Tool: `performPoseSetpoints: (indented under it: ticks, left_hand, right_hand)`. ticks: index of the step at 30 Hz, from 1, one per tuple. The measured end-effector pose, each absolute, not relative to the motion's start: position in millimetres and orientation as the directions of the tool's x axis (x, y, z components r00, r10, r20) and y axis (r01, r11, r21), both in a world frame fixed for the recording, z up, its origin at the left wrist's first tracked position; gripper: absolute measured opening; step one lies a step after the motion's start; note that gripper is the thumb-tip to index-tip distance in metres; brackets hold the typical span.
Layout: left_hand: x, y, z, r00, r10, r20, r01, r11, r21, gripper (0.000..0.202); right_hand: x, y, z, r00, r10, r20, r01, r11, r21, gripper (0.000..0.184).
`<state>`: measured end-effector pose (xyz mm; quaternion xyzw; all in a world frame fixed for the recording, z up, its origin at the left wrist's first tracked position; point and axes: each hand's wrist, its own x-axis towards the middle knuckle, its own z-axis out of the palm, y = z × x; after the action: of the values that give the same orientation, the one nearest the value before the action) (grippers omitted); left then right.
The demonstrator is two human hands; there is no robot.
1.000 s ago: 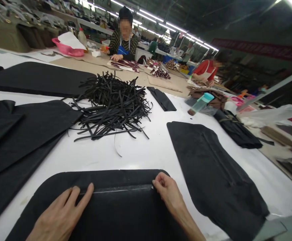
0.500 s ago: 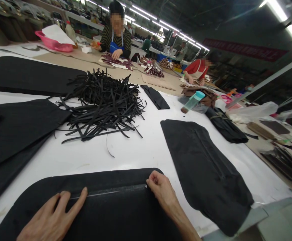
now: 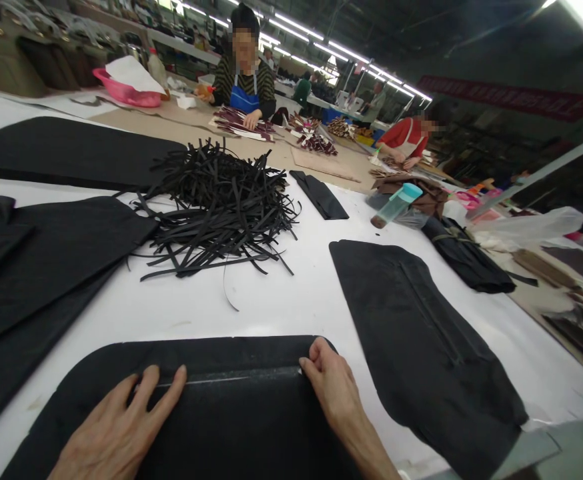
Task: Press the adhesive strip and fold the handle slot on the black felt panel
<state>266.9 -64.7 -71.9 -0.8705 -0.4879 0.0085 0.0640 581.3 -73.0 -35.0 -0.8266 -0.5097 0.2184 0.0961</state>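
Your left hand (image 3: 116, 433) is flat, fingers spread, on the black panel (image 3: 231, 433) at the near edge of the table (image 3: 281, 300). Your right hand (image 3: 329, 383) pinches the right end of its strip (image 3: 231, 378); the strip runs left-right.

Bright workshop, wide-angle head cam, sharp near, softer far.
Light comes from rows of ceiling tubes (image 3: 341, 52) overhead; one at top right corner is blown out. White table (image 3: 291, 300) bounces it evenly, no hard glare, shadows soft & faint. Black panel (image 3: 241, 413) up front loses most detail, w/ only a thin sheen along its fold. Strong barrel distortion at edges: table lines curve. Upper right bkgd is dim; distance slightly soft.
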Motion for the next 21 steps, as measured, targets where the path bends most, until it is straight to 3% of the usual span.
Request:
performPoseSetpoints:
  ticks: [3,8,10,12,17,21]
  left_hand:
    - [260.6,-64.4,-77.6,0.512,0.854,0.091,0.853,-0.493,-0.173,0.067]
    - [245.9,-59.5,-69.6,0.493,0.852,0.173,0.868,-0.470,-0.157,0.061]
    - [248.2,-58.2,-61.3,0.487,0.845,0.221,0.873,-0.459,-0.166,0.056]
    - [259.6,-57.4,-54.3,0.518,0.818,0.249,0.855,-0.492,-0.163,0.053]
    - [312.6,-53.2,-50.5,0.693,0.713,0.109,0.721,-0.690,-0.067,0.056]
    - [333.3,-48.8,-54.2,0.719,0.693,-0.059,0.692,-0.721,-0.038,0.055]
  right_hand:
    - [579.9,-76.4,-37.8,0.365,0.908,-0.206,0.852,-0.415,-0.319,0.018]
    - [585.6,-83.4,-43.6,0.326,0.927,-0.183,0.844,-0.373,-0.386,0.017]
    - [582.9,-86.6,-44.0,0.307,0.949,-0.074,0.878,-0.312,-0.362,0.011]
    - [570.4,-88.8,-43.1,0.212,0.975,0.071,0.935,-0.181,-0.306,0.020]
    - [515.2,-86.1,-48.8,-0.231,0.926,0.298,0.944,0.288,-0.162,0.035]
    - [502.4,-85.2,-61.8,-0.285,0.881,0.377,0.935,0.342,-0.090,0.041]
